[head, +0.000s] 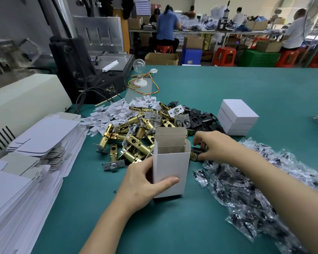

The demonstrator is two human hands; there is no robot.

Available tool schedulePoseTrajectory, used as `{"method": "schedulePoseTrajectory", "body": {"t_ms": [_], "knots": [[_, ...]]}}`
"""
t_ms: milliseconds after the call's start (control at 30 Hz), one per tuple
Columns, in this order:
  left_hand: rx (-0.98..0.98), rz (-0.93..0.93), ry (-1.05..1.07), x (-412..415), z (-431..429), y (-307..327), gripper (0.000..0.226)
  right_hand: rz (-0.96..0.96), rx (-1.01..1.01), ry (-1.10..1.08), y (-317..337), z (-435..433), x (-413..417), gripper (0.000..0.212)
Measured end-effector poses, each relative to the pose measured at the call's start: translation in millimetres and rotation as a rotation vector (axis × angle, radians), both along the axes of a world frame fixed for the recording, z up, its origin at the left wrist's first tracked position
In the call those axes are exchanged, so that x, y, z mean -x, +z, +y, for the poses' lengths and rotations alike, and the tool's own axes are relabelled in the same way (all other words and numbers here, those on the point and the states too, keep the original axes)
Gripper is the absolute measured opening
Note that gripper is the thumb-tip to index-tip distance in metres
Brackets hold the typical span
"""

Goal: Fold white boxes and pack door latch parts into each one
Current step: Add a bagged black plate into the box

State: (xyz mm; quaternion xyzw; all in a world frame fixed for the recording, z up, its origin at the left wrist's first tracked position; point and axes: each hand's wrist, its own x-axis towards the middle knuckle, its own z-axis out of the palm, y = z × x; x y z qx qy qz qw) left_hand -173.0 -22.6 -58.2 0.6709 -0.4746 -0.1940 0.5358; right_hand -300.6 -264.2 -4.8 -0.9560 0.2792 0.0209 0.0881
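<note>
at the near middle of the green bench [228, 85] a white box [171, 173] stood upright with its top open, the tall grey-lined back flap raised above the rim. the left hand [141, 182] held it from its 9 o'clock side, thumb laid across the front face and fingers wrapped round behind. at the box's 2 o'clock the right hand [215, 145] lay low over the bench, fingers curled down and pinching a black plate [197, 155] that rested just beside the box.

right behind the box at 12 o'clock lay a heap of brass latches [136, 136], with a pile of dark plates [200, 116] at 1 o'clock and small white card inserts [114, 110] at 11 o'clock. a stack of closed white boxes [237, 118] sat further off at 1 o'clock. crumpled clear bags [255, 189] of dark parts sprawled from 3 to 5 o'clock, beneath the right forearm. flat box blanks [35, 143] lay fanned at 9 o'clock, and a bare light bulb [139, 65] stood far back near 12 o'clock.
</note>
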Motion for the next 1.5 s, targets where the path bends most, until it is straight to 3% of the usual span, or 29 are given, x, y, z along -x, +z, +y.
{"method": "schedulePoseTrajectory", "body": {"t_ms": [133, 267, 433, 567, 700, 800, 933, 1133, 1300, 1500], "knots": [[-0.004, 0.011, -0.003, 0, -1, -1, 0.045, -0.047, -0.034, -0.039, -1, -2, 0, 0.045], [-0.011, 0.009, 0.0, 0, 0, 0, 0.048, -0.054, 0.025, -0.037, 0, -1, -1, 0.026], [-0.013, 0.015, 0.019, 1, 1, 0, 0.044, -0.356, -0.079, -0.128, 19, -1, 5, 0.019], [-0.016, 0.015, 0.028, 0, 0, -1, 0.047, -0.652, -0.383, -0.111, 53, 15, 12, 0.025], [-0.013, 0.022, 0.019, 0, -1, -2, 0.056, -0.823, -0.857, -0.06, 87, 42, 13, 0.016], [0.003, 0.04, 0.019, 1, -1, -1, 0.059, -0.785, -1.164, 0.011, 99, 58, 13, 0.022], [0.053, 0.024, 0.065, 0, 1, -1, 0.061, -0.665, -1.317, 0.194, 105, 67, 20, 0.035], [0.055, -0.052, 0.121, -1, 2, 1, 0.052, -0.682, -0.755, 0.147, 110, 73, 26, 0.02], [0.059, -0.061, 0.108, 1, 3, 2, 0.055, -0.589, -0.352, 0.202, 98, 79, 21, 0.016], [0.046, -0.06, 0.096, 0, 5, 2, 0.054, -0.452, -0.146, 0.166, 87, 80, 14, 0.014]]}}
